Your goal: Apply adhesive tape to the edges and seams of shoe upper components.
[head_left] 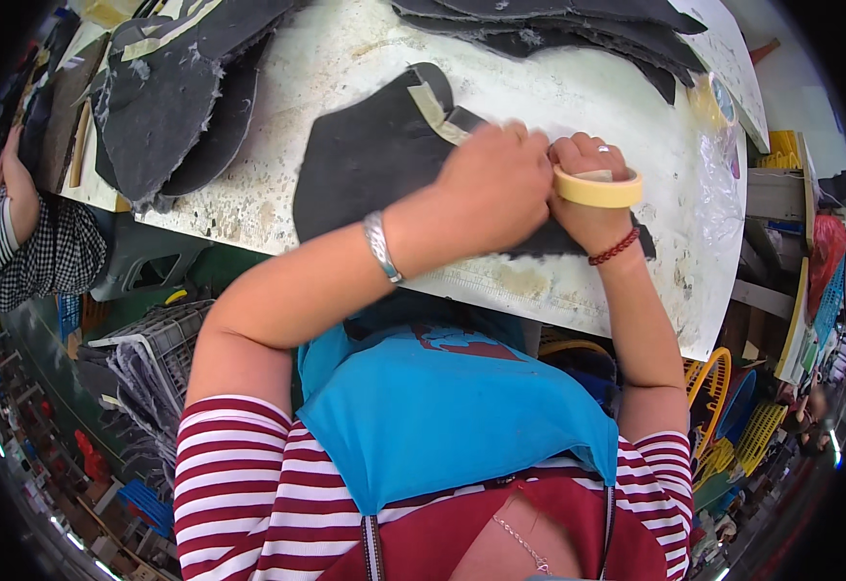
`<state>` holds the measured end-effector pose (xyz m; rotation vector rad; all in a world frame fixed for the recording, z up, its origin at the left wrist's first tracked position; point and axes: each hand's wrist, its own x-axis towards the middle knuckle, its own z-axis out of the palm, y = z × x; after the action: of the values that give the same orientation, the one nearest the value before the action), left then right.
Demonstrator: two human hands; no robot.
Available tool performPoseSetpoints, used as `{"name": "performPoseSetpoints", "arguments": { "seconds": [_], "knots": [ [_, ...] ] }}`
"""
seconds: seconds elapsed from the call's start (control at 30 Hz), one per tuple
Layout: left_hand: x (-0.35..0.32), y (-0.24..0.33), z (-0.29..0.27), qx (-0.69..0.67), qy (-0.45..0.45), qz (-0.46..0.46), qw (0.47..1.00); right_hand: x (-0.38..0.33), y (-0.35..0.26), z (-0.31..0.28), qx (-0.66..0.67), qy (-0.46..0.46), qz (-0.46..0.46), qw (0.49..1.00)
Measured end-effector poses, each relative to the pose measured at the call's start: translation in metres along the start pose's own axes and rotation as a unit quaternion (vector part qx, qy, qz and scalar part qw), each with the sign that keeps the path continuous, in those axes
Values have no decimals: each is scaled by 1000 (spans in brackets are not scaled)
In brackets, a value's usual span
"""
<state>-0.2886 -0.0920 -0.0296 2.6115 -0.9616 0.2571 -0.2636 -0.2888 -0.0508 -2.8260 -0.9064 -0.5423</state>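
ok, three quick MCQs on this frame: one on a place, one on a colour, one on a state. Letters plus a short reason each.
1. Where is the roll of tape?
A. On the right hand, around its fingers
B. Flat on the table by the pile of dark pieces
C. In the grey crate

2. What colour is the bead bracelet on the right wrist?
A. Blue
B. Red
C. White

3. What state is the strip of tape on the dark sheet?
A. Loose on the floor
B. Wound back onto the roll
C. Laid along the sheet's edge, running under the left hand

Answers: 1 A, the yellowish roll sits around the right hand's fingers. 2 B, red beads circle that wrist. 3 C, the pale strip lies on the sheet and vanishes beneath the left hand on the white table.
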Motion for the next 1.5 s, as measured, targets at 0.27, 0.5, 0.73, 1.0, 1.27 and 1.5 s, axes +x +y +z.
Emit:
{"name": "performPoseSetpoints", "arguments": {
  "seconds": [0.27, 0.5, 0.73, 1.0, 1.27, 1.5],
  "knots": [
    [-39, 19, 36, -15, 98, 13, 995, -15, -14, 3, 618, 91, 222, 749],
    [-41, 16, 37, 19, 83, 26, 996, -34, 64, -21, 15, 53, -59, 997],
    [-37, 19, 36, 36, 52, 20, 998, -43, 65, -31, 254, 36, 53, 965],
    [-35, 18, 38, 44, 52, 31, 997, -35, 67, -18, 196, 1, 68, 978],
    [-15, 9, 19, -34, 22, -6, 999, -29, 61, -20, 56, -40, 16, 998],
    [33, 3, 36, -101, 13, -65, 993, -44, 32, -18, 91, 31, 36, 995]
  ]
}}
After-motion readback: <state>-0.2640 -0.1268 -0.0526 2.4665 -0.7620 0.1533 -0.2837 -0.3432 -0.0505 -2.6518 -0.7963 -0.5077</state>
